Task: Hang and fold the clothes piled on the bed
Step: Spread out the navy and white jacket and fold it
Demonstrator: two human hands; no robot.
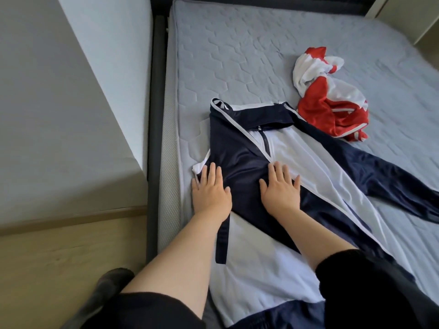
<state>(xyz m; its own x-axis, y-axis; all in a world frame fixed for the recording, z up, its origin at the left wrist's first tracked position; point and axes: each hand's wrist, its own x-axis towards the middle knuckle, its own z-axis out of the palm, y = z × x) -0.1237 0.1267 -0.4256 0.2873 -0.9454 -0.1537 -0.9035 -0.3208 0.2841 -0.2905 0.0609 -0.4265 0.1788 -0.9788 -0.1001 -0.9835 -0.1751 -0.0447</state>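
A: Hands?
B: Both flat, fingers straight. Left hand (210, 188) & right hand (281, 186) press on navy/white jacket (308, 157), spread mid-bed (237, 55)
A: Other clothes?
B: Red/white top (330, 103) crumpled at 2 o'clock, near jacket collar

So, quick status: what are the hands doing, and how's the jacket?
Left hand and right hand flat, pressing the navy and white jacket. Jacket spread on the bed, one sleeve out sideways. Red and white garment crumpled beside it.
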